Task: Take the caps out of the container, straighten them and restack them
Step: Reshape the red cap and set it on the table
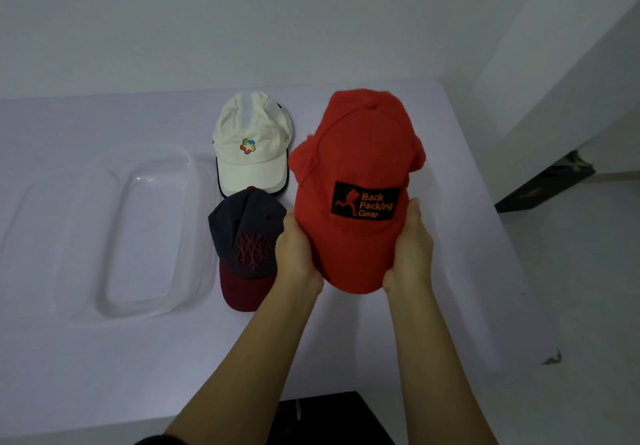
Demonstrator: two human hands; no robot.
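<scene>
A red cap (356,154) with a black "Back Packing Gear" patch is held up above the table, brim toward me. My left hand (298,254) grips the left side of its brim and my right hand (410,247) grips the right side. To the left, a dark navy cap with a maroon brim (247,237) lies flat on the table. Behind that one lies a white cap (251,147) with a small multicoloured logo. A clear plastic container (194,174) stands at the left with nothing visible inside it.
A clear lid (45,237) lies left of the container. The white table (467,237) ends at the right, where the floor and a dark object (543,181) show. A wall rises behind the table. A black object (332,413) sits below the near edge.
</scene>
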